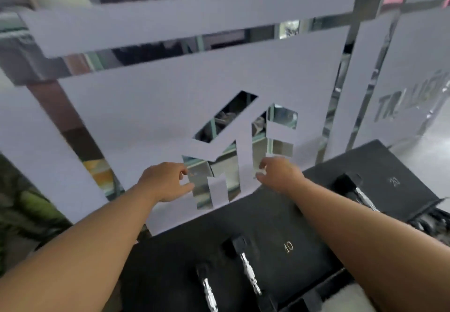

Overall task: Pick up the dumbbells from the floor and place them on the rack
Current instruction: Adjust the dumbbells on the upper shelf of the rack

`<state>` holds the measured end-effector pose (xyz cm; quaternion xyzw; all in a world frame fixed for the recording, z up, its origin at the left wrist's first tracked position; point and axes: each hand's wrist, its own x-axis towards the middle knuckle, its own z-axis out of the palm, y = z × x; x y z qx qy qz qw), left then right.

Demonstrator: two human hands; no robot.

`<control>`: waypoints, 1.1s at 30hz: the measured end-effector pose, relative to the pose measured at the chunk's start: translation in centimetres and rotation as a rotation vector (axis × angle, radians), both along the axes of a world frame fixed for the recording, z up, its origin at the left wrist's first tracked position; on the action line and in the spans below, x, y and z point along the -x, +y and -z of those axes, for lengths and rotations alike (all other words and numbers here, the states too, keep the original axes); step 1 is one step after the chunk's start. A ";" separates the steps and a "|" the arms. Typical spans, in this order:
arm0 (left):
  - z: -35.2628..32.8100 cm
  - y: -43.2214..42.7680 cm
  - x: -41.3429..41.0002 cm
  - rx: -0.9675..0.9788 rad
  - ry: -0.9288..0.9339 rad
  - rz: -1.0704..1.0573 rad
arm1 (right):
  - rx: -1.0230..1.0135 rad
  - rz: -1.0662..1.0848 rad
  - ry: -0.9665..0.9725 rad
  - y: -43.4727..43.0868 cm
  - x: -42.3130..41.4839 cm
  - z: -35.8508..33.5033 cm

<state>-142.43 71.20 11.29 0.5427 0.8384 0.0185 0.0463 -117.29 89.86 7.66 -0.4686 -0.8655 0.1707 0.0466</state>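
Observation:
The black dumbbell rack (267, 216) fills the lower middle, its top marked "10" and "20". Black dumbbells with knurled chrome handles rest in it: one (246, 263) near the "10", another (209, 289) to its left, and a third (360, 192) at the right by the "20". Both my arms reach forward over the rack toward the glass. My left hand (165, 182) is empty, its fingers loosely curled and apart. My right hand (277, 177) is also empty, with thumb and fingers slightly apart. Neither hand touches a dumbbell.
A glass wall (170, 107) with grey frosted film and cut-out shapes stands right behind the rack. A second frosted panel with lettering (409, 107) is at the right. More dark gear (428, 219) lies past the rack's right edge.

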 end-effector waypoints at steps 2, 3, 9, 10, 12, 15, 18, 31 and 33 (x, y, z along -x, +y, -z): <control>-3.6 -2.8 -0.3 -0.047 0.045 -0.019 | -0.078 -0.016 0.024 -1.4 -0.5 -4.1; -5.3 -4.2 -0.6 -0.064 0.070 -0.026 | -0.120 -0.021 0.031 -2.4 -1.0 -5.9; -12.8 -14.8 -3.8 -0.184 0.202 -0.025 | -0.299 -0.003 0.049 -11.7 -4.9 -13.7; -13.4 -16.9 -4.7 -0.193 0.212 -0.019 | -0.312 0.001 0.058 -13.8 -5.5 -14.4; -13.8 -21.3 -6.6 -0.194 0.214 -0.008 | -0.312 -0.007 0.066 -18.4 -6.7 -15.1; -13.8 -27.5 -8.9 -0.177 0.206 -0.008 | -0.309 -0.046 0.028 -25.1 -8.0 -15.7; -14.5 -32.7 -11.2 -0.161 0.170 -0.035 | -0.304 -0.094 -0.013 -31.2 -9.6 -16.7; -16.4 -47.1 -24.3 -0.214 0.089 -0.069 | -0.356 -0.174 -0.043 -46.9 -23.5 -19.8; -15.4 -48.7 -27.6 -0.241 0.046 -0.078 | -0.330 -0.189 -0.018 -48.9 -27.4 -19.2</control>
